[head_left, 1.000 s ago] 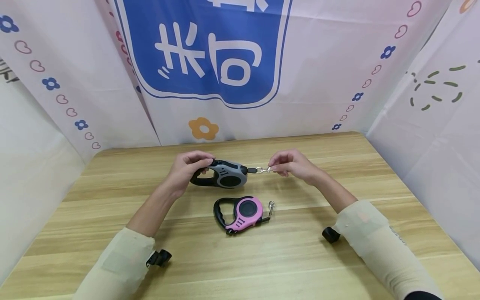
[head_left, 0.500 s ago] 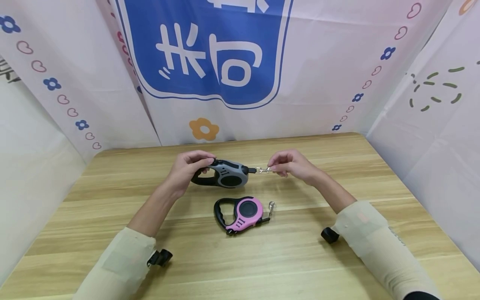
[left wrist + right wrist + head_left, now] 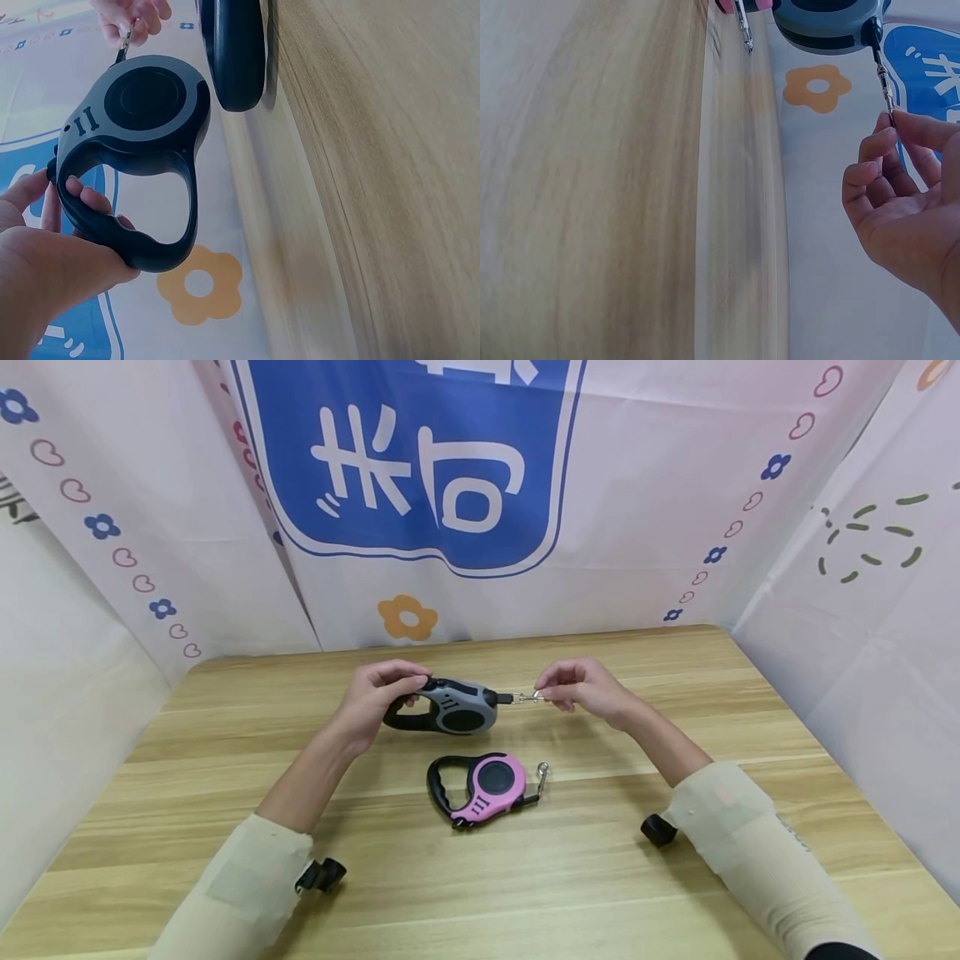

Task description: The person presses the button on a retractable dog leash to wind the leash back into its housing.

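A grey and black retractable dog leash [image 3: 459,708] is held by its loop handle in my left hand [image 3: 371,700], whose thumb lies near the button on top. In the left wrist view, fingers of that hand [image 3: 52,247] come through the handle loop. From the leash's nose a short black strap ends in a metal snap hook [image 3: 525,697]. My right hand [image 3: 587,692] pinches the far end of this hook between thumb and index finger, also visible in the right wrist view [image 3: 907,187]. Nearer the person, a pink and black retractable leash [image 3: 498,779] lies untouched on the table.
The pink leash's own metal hook [image 3: 543,770] points to the right and away from the person. Everything stands on a wood-grain table [image 3: 480,893]. A printed white cloth [image 3: 630,527] hangs behind the table and at its sides.
Both hands and both leashes stay almost in place. The snap hook shifts very slightly in the right fingers.
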### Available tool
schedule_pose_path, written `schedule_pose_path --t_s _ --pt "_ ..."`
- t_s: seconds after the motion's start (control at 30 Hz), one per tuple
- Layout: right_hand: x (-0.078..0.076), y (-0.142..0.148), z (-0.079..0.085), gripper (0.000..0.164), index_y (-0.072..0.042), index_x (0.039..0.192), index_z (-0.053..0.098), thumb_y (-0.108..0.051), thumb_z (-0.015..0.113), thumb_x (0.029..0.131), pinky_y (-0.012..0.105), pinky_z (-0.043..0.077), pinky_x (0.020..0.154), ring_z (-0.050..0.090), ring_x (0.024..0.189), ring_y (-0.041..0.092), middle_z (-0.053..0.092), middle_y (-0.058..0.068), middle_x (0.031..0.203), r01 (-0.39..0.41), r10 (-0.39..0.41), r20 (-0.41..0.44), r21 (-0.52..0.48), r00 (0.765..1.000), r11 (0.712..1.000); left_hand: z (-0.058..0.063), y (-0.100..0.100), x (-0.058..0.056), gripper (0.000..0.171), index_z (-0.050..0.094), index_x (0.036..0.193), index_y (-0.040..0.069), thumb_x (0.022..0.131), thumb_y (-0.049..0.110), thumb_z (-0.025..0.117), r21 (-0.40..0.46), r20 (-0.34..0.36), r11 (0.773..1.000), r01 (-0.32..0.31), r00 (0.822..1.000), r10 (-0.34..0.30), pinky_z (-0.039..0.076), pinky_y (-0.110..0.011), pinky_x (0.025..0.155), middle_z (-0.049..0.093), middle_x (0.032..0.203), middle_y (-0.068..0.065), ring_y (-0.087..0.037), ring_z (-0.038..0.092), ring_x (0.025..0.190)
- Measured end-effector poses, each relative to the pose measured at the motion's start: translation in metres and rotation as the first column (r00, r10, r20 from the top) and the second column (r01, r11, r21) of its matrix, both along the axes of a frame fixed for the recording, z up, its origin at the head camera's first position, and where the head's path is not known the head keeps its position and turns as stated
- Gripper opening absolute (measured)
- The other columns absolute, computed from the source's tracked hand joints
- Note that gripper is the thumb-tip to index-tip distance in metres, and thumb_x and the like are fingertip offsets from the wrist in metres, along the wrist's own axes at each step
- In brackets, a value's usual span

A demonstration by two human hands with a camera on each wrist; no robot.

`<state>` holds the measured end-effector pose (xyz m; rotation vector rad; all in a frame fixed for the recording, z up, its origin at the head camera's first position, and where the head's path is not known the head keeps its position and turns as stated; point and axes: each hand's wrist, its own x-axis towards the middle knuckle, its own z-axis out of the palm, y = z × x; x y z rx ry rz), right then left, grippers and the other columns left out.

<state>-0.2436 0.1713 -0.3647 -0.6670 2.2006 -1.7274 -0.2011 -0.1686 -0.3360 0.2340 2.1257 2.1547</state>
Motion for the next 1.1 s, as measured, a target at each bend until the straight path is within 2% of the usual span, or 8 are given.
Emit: schedule_pose_path --t_s 0.1,0.4,0.6,0.77,0.9,1.1 --pt "0.000 0.000 0.001 0.016 0.013 0.110 0.065 0.004 0.064 0.097 0.024 0.046 0.059 0.053 0.065 0.012 0.062 0.007 0.081 0.019 -0.019 0.003 0.003 1.000 1.000 0.000 0.000 0.000 0.025 0.079 0.090 0.025 0.100 0.005 0.067 0.001 0.006 1.000 -0.003 1.000 0.003 0.053 -0.023 0.073 0.069 0.091 0.004 -0.011 0.058 0.074" --pt "0.002 -0.002 0.009 0.015 0.012 0.110 0.067 0.003 0.065 0.098 0.022 0.044 0.058 0.052 0.065 0.013 0.064 0.006 0.082 0.063 -0.063 -0.036 0.005 0.997 0.998 0.000 0.001 0.000 0.026 0.079 0.089 0.024 0.101 0.004 0.066 0.036 0.025 0.999 0.000 1.000 -0.001 0.052 -0.023 0.072 0.070 0.090 0.005 -0.011 0.059 0.072" --pt "0.002 -0.002 0.009 0.018 0.017 0.111 0.065 0.005 0.065 0.097 0.022 0.044 0.057 0.052 0.064 0.013 0.065 0.003 0.080 0.068 -0.069 -0.059 -0.010 0.996 0.998 0.000 0.002 0.000 0.026 0.080 0.089 0.023 0.101 0.004 0.066 0.058 0.020 0.998 -0.002 1.000 0.001 0.053 -0.023 0.072 0.070 0.091 0.004 -0.011 0.060 0.072" --pt "0.002 0.000 0.006 0.017 0.015 0.111 0.066 0.005 0.066 0.097 0.024 0.046 0.058 0.054 0.065 0.012 0.066 0.008 0.084 0.041 -0.041 -0.045 -0.006 0.998 0.999 -0.001 0.002 0.000 0.022 0.080 0.090 0.023 0.100 0.006 0.069 0.067 0.015 0.998 0.001 1.000 -0.002 0.053 -0.023 0.072 0.070 0.094 0.003 -0.011 0.060 0.073" --pt "0.002 0.003 0.002 0.018 0.012 0.112 0.066 0.005 0.065 0.096 0.024 0.048 0.059 0.056 0.067 0.013 0.066 0.015 0.088 0.015 -0.015 -0.006 0.014 1.000 1.000 -0.001 0.004 0.000 0.025 0.080 0.089 0.022 0.100 0.004 0.067 0.086 0.013 0.996 -0.001 1.000 0.000 0.052 -0.023 0.070 0.070 0.091 0.003 -0.012 0.059 0.072" --pt "0.002 0.002 -0.003 0.025 0.009 0.120 0.066 0.003 0.065 0.096 0.028 0.053 0.065 0.065 0.077 0.027 0.069 0.025 0.100 -0.062 0.060 0.029 0.076 0.998 0.995 -0.001 0.007 0.000 0.031 0.080 0.087 0.022 0.100 -0.001 0.063 0.137 0.014 0.991 -0.002 1.000 0.000 0.052 -0.021 0.068 0.072 0.088 0.004 -0.010 0.059 0.070"
